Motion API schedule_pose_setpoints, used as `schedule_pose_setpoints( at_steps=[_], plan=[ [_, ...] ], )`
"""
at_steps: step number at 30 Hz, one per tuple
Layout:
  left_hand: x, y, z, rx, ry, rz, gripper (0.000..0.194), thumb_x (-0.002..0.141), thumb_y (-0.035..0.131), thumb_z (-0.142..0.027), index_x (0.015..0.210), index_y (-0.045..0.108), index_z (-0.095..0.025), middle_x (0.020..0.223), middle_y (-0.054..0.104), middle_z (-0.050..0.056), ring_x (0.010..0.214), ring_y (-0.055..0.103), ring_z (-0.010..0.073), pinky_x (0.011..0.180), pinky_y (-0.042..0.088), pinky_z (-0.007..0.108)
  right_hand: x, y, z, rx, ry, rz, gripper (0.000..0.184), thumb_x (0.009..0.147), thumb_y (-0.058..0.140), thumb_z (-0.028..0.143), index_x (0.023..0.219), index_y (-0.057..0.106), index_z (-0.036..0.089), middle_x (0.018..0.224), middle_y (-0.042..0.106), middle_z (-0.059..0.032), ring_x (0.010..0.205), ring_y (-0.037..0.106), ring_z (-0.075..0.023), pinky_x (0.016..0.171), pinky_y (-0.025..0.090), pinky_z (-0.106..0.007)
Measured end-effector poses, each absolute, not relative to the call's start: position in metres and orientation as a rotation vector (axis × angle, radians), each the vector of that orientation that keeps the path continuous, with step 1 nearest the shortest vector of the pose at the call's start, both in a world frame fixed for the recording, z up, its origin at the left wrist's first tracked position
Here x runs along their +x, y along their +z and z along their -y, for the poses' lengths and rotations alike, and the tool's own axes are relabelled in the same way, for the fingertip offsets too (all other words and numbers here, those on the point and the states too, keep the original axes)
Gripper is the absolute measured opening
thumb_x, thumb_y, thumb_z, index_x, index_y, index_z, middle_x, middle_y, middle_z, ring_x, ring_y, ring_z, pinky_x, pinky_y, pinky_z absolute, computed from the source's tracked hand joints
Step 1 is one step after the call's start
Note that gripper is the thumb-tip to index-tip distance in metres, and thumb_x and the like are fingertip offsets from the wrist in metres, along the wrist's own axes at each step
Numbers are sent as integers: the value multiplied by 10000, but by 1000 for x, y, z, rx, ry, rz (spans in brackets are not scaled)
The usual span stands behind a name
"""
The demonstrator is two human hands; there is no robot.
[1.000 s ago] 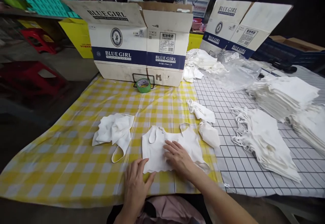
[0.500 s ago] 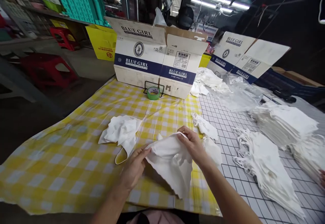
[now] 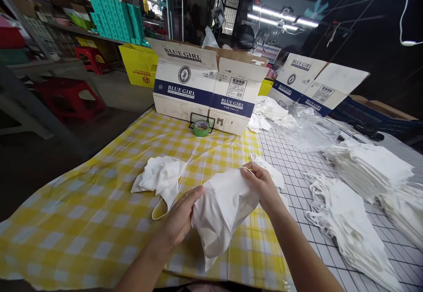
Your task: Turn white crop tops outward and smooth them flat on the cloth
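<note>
Between my two hands hangs a white cloth face mask point(image 3: 224, 210), its lower end drooping over the checked tablecloth. My left hand point(image 3: 181, 215) pinches its left edge, thumb on top. At the upper right corner, my right hand point(image 3: 262, 187) grips the cloth beside a thin white loop. A second white mask point(image 3: 161, 175) lies crumpled left of my hands, its loop resting on the cloth. Partly hidden behind my right hand is another white piece point(image 3: 269, 168).
Piles of white masks with loops point(image 3: 350, 221) and a taller white stack point(image 3: 370, 162) lie on the right. A Blue Girl carton point(image 3: 201, 89) stands at the back, with green tape point(image 3: 201, 128) in front. Clear plastic bags point(image 3: 310, 129) lie farther right.
The held mask has been turned and drawn tauter, its lower tip now farther left. My right hand has shifted slightly right. The camera view has tilted a little upward.
</note>
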State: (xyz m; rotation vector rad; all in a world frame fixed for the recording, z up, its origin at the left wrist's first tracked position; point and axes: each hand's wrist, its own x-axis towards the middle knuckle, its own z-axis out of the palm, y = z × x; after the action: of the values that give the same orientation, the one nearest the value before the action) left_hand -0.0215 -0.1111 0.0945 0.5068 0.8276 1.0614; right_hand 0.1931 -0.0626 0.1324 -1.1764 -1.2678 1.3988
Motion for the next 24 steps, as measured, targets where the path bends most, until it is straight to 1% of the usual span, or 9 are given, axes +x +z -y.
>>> schedule_pose_setpoints(
  at_steps=[4, 7, 10, 11, 13, 15, 18, 20, 24],
  plan=[
    [-21, 95, 113, 561, 1054, -901, 328, 811, 561, -405, 1020, 659, -172, 963, 680, 64, 953, 592, 189, 813, 458, 274, 195, 137, 65, -1180, 1381, 1304, 242, 807, 586, 427, 772, 529, 194, 658, 557, 17, 564, 508, -106, 507, 372, -207],
    [-20, 99, 113, 701, 1035, -944, 386, 802, 557, -418, 1094, 623, -174, 982, 668, 75, 913, 596, 192, 791, 464, 291, 192, 141, 68, -1184, 1341, 1364, 240, 820, 563, 426, 770, 534, 193, 654, 551, 16, 568, 505, -109, 521, 382, -215],
    [-14, 104, 110, 1042, 928, -994, 433, 747, 619, -384, 1134, 595, -192, 895, 666, 49, 801, 601, 179, 708, 463, 279, 185, 146, 74, -1177, 1230, 1488, 238, 835, 542, 404, 744, 549, 185, 663, 534, 13, 596, 495, -109, 546, 383, -217],
    [-11, 106, 108, 1192, 901, -1045, 383, 736, 626, -368, 1075, 625, -190, 819, 658, 30, 741, 589, 165, 663, 450, 263, 182, 148, 76, -1170, 1181, 1539, 236, 837, 537, 394, 734, 553, 183, 661, 525, 13, 601, 486, -108, 548, 377, -215],
    [-5, 111, 103, 1490, 907, -1211, 218, 755, 587, -351, 855, 672, -177, 647, 598, -8, 611, 529, 129, 567, 391, 232, 176, 151, 79, -1162, 1069, 1636, 225, 833, 539, 377, 725, 559, 181, 657, 515, 15, 608, 470, -107, 550, 365, -212],
    [-1, 117, 97, 1707, 968, -1400, 225, 800, 512, -337, 717, 645, -177, 542, 524, -29, 525, 459, 108, 511, 330, 228, 173, 150, 81, -1190, 941, 1717, 184, 820, 545, 353, 746, 565, 186, 657, 523, 17, 609, 466, -112, 553, 356, -214],
    [-3, 132, 90, 1773, 1094, -1549, 207, 832, 448, -307, 847, 626, -202, 523, 526, -45, 474, 449, 106, 489, 328, 226, 174, 138, 80, -1333, 690, 1823, 50, 782, 530, 230, 797, 569, 203, 656, 535, 24, 598, 466, -116, 549, 334, -217],
    [-8, 145, 87, 1740, 1179, -1559, 209, 835, 441, -299, 935, 603, -214, 558, 567, -43, 474, 484, 110, 486, 360, 220, 180, 123, 78, -1463, 518, 1882, 129, 726, 501, 134, 803, 570, 210, 690, 546, 19, 604, 466, -120, 545, 315, -220],
    [-20, 167, 85, 1693, 1362, -1618, 201, 826, 462, -299, 939, 606, -215, 607, 606, -33, 488, 531, 112, 482, 401, 209, 201, 85, 74, -1701, 356, 1911, 214, 672, 453, 67, 782, 566, 211, 807, 576, -10, 644, 490, -129, 556, 306, -229]
  ],
)
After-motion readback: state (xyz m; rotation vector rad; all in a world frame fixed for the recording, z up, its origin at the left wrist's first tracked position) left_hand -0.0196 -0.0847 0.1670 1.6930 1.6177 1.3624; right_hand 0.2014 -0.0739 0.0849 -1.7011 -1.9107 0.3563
